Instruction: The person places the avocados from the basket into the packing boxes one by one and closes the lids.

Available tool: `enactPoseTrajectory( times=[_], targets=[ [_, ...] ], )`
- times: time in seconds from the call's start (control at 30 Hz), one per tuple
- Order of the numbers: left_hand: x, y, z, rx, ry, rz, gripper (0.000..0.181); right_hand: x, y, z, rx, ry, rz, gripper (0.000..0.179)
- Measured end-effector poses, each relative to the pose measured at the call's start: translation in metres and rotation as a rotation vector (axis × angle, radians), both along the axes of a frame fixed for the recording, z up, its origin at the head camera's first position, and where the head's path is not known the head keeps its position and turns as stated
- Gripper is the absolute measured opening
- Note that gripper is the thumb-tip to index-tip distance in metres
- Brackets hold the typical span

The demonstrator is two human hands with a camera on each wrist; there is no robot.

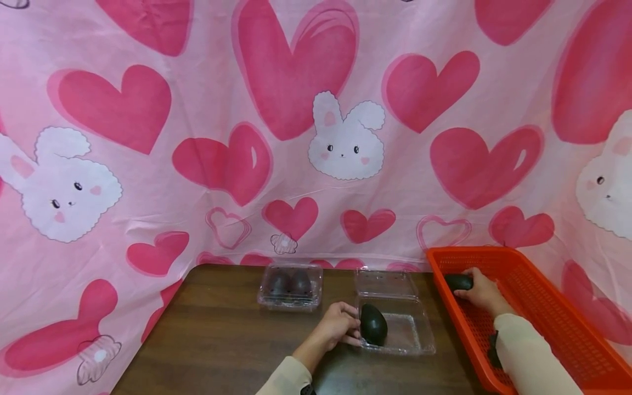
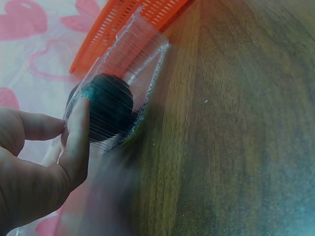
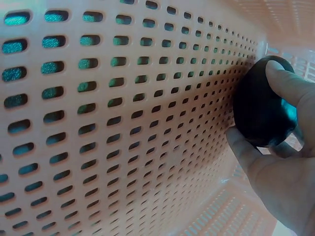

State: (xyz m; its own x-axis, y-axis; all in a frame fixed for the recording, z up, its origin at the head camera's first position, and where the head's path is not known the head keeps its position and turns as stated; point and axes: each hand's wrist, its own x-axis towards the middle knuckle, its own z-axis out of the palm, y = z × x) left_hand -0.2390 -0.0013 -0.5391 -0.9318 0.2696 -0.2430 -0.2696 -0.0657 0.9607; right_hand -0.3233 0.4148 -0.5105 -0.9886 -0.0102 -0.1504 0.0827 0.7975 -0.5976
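Note:
My left hand (image 1: 337, 326) pinches the left edge of an open clear plastic clamshell box (image 1: 419, 344) on the table. One dark green avocado (image 1: 373, 325) sits in the left side of this box, and its lid (image 1: 386, 283) lies folded back behind it. In the left wrist view, thumb and fingers are at the box's wall, close beside the avocado (image 2: 110, 105). Inside the orange basket, my right hand (image 1: 486, 296) grips another avocado (image 1: 458, 282) near the far left corner. The right wrist view has thumb and fingers round this avocado (image 3: 261, 105), beside the perforated wall.
A closed clear box (image 1: 289, 299) with two dark fruits stands farther back on the left of the wooden table (image 1: 212, 334). The long orange basket (image 1: 461, 323) stands along the right side. A pink cloth (image 1: 276, 181) with hearts and rabbits hangs behind.

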Motion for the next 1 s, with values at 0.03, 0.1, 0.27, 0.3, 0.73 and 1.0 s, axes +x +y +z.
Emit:
enactPoseTrajectory(
  times=[0.03,0.1,0.27,0.3,0.73,1.0],
  targets=[
    [0.000,0.000,0.000,-0.001,-0.002,-0.001,0.022,0.000,0.000,0.000,-0.011,-0.013,-0.009,0.083],
    [0.000,0.000,0.000,0.001,-0.003,-0.004,0.023,0.000,0.001,-0.001,-0.025,-0.033,-0.023,0.086],
    [0.000,-0.001,0.001,0.000,-0.006,-0.010,0.023,0.000,0.003,0.001,-0.034,-0.048,-0.019,0.088],
    [0.000,-0.001,0.001,0.001,-0.007,-0.010,0.022,0.000,0.003,0.002,-0.033,-0.044,-0.013,0.087],
    [-0.001,0.001,0.002,-0.003,-0.001,-0.008,0.023,0.003,0.005,0.012,0.057,0.001,0.064,0.091],
    [0.000,-0.002,-0.001,0.014,0.009,-0.011,0.022,0.006,-0.002,0.023,0.048,0.052,0.072,0.081]
  ],
)
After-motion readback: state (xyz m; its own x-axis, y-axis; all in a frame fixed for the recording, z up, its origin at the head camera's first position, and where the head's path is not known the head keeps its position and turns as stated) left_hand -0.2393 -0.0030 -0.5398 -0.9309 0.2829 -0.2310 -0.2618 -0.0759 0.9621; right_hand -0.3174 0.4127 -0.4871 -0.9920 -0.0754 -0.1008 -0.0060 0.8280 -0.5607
